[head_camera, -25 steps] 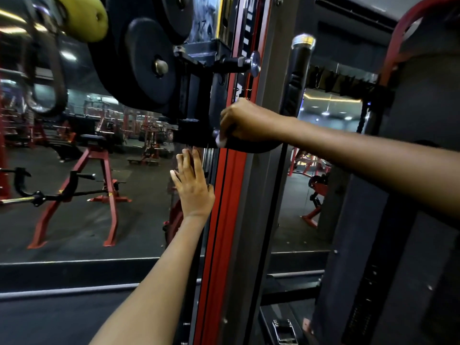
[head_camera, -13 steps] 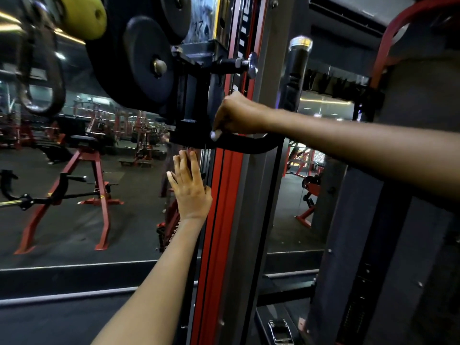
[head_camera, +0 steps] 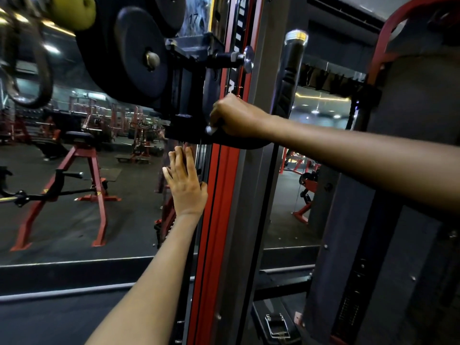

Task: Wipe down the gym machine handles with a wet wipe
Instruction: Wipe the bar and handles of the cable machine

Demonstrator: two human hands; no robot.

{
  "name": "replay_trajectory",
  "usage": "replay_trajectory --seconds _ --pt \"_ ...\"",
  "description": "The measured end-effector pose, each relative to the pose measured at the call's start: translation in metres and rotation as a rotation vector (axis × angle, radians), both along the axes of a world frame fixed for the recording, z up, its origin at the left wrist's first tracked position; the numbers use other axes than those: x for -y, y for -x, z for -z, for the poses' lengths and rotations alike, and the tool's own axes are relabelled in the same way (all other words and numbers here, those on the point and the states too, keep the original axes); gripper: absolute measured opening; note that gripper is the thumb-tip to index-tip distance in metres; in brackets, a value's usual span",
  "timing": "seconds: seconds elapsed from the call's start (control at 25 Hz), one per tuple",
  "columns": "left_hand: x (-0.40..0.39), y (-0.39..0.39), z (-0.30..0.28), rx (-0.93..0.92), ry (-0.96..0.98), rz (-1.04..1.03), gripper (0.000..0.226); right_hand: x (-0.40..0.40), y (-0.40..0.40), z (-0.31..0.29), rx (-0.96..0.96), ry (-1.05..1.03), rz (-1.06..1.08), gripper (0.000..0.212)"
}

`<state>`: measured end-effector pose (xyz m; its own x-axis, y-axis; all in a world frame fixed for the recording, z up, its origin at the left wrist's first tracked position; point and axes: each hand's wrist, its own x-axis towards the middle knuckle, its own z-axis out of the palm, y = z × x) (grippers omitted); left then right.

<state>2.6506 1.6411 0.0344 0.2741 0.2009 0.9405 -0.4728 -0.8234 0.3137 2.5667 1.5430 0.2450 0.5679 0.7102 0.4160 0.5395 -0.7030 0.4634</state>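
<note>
A curved black handle point(head_camera: 239, 144) juts from the sliding carriage on the red and black upright point(head_camera: 219, 195) of the gym machine. My right hand point(head_camera: 236, 118) is curled over the top of this handle, holding a white wet wipe point(head_camera: 210, 130) whose end peeks out at the left of my fist. My left hand point(head_camera: 185, 181) lies flat with straight fingers against the left side of the upright, just below the carriage. A second black grip point(head_camera: 290, 75) with a chrome cap rises behind my right hand.
Black weight plates point(head_camera: 139, 53) hang on a peg at upper left, with a yellow-green ball point(head_camera: 74, 11) above them. A chrome pull pin point(head_camera: 246, 58) sticks out above the handle. Red benches and racks point(head_camera: 82, 165) stand on the dark gym floor beyond. A grey padded column point(head_camera: 410, 170) fills the right.
My right hand has slid left along the handle with the wipe. My left hand stays flat on the upright.
</note>
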Motion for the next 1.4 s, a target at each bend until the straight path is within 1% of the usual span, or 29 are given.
replay_trajectory --seconds 0.08,0.16,0.24,0.28,0.32,0.4,0.44,0.52,0.56,0.64,0.72,0.76,0.84,0.92,1.0,1.12,1.2,1.28,1.36,1.4 --pt "0.0 0.001 -0.001 0.0 -0.002 -0.005 0.103 0.008 0.009 -0.006 -0.08 0.051 -0.026 0.014" --pt "0.0 0.001 -0.001 -0.001 -0.002 0.004 0.104 0.008 0.021 -0.026 -0.157 0.156 0.083 0.012" --pt "0.0 0.0 0.0 0.004 0.003 0.017 0.104 0.004 0.027 -0.044 -0.15 0.231 0.211 0.017" --pt "0.0 0.0 0.0 0.01 0.007 0.019 0.104 -0.001 0.025 -0.047 -0.102 0.225 0.21 0.017" --pt "-0.001 0.0 0.0 0.013 0.008 0.022 0.105 -0.006 0.023 -0.045 -0.056 0.191 0.151 0.017" --pt "-0.001 0.0 0.0 0.018 0.009 0.033 0.105 -0.014 0.019 -0.025 -0.038 0.119 0.026 0.021" --pt "-0.001 0.0 0.0 0.019 0.01 0.038 0.105 -0.015 0.017 -0.011 -0.013 0.153 0.0 0.02" --pt "-0.001 0.0 0.0 0.021 0.003 0.046 0.105 -0.013 0.016 0.011 0.095 0.329 -0.018 0.021" --pt "-0.001 0.0 0.0 0.022 0.0 0.048 0.105 -0.012 0.018 0.014 0.092 0.417 -0.004 0.024" --pt "-0.001 -0.001 0.001 0.02 0.001 0.051 0.105 -0.012 0.024 0.002 -0.026 0.522 0.109 0.021" --pt "-0.001 -0.001 0.002 0.019 0.004 0.048 0.105 -0.012 0.026 -0.017 -0.159 0.472 0.237 0.014" --pt "-0.001 -0.001 0.002 0.023 0.005 0.042 0.104 -0.013 0.023 -0.023 -0.162 0.404 0.239 0.014" --pt "-0.001 -0.001 0.001 0.031 0.004 0.043 0.103 -0.013 0.013 -0.024 -0.059 0.236 0.075 0.015" --pt "-0.001 -0.001 0.002 0.039 0.003 0.048 0.103 -0.012 0.006 -0.013 -0.023 0.149 -0.041 0.015" --pt "-0.001 0.0 0.001 0.042 0.002 0.051 0.102 -0.008 0.005 -0.009 -0.036 0.186 -0.055 0.015" --pt "-0.002 0.001 0.001 0.036 0.006 0.065 0.101 0.001 0.023 -0.022 -0.099 0.358 0.036 0.021" --pt "-0.002 0.002 0.001 0.021 0.006 0.07 0.102 0.012 0.036 -0.031 -0.188 0.39 0.109 0.022" --pt "-0.002 0.003 0.0 0.008 0.003 0.075 0.102 0.021 0.049 -0.039 -0.244 0.43 0.187 0.018" --pt "-0.002 0.004 -0.001 0.004 0.005 0.08 0.103 0.025 0.061 -0.049 -0.264 0.49 0.262 0.017" --pt "-0.002 0.004 -0.001 0.005 0.009 0.08 0.103 0.025 0.066 -0.057 -0.257 0.48 0.293 0.018"
